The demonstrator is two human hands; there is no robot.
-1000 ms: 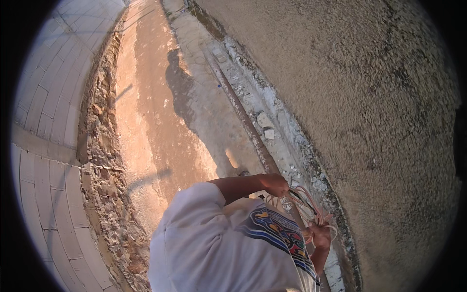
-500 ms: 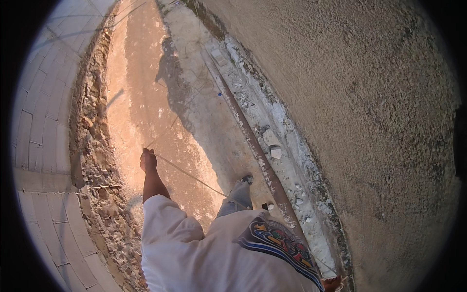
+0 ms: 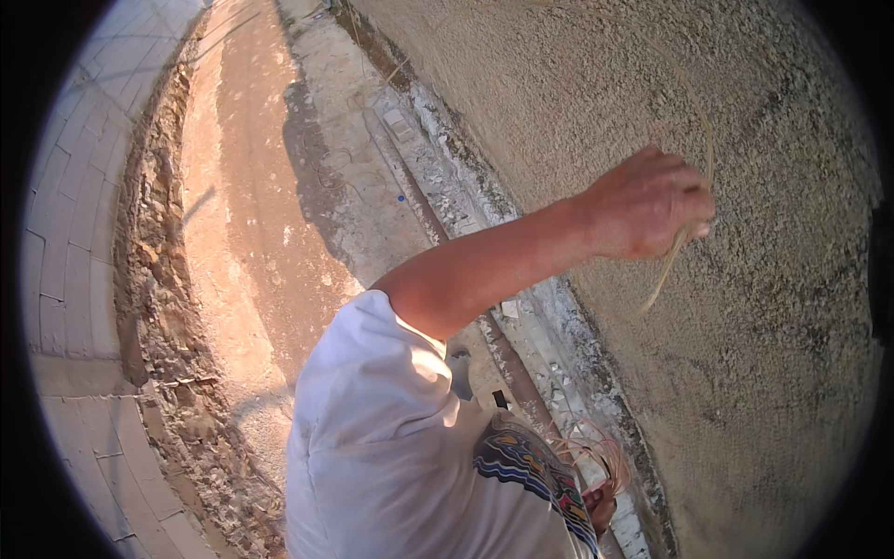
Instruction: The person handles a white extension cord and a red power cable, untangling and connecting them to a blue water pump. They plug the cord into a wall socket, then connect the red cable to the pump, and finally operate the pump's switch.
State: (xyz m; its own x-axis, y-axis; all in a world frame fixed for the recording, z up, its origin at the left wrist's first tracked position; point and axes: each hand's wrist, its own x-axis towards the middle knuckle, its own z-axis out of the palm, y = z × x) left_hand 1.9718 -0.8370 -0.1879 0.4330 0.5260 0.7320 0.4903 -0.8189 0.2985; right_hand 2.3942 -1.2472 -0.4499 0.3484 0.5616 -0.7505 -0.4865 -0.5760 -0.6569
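My left arm stretches across my body to the right, in front of the rough wall. The left hand (image 3: 652, 205) is closed on a thin pale cord (image 3: 662, 279); one length hangs below the fist and another arcs up past the knuckles, smeared in places. Low on the right, beside my shirt, my right hand (image 3: 601, 508) is closed around a loose coil of thin cord (image 3: 605, 454). Part of that hand is hidden by the shirt. Whether the cord in the two hands is one piece, I cannot tell.
A coarse plastered wall (image 3: 745, 391) rises on the right. A rusty pipe (image 3: 512, 359) runs along its foot among white rubble (image 3: 549, 345). The dirt path (image 3: 251, 186) stretches ahead, bordered on the left by a broken stony edge (image 3: 154, 252) and pale paving blocks (image 3: 70, 224).
My left hand has swung from the far left over the path across to the right, bringing the cord along. More of my right hand and its coil now shows.
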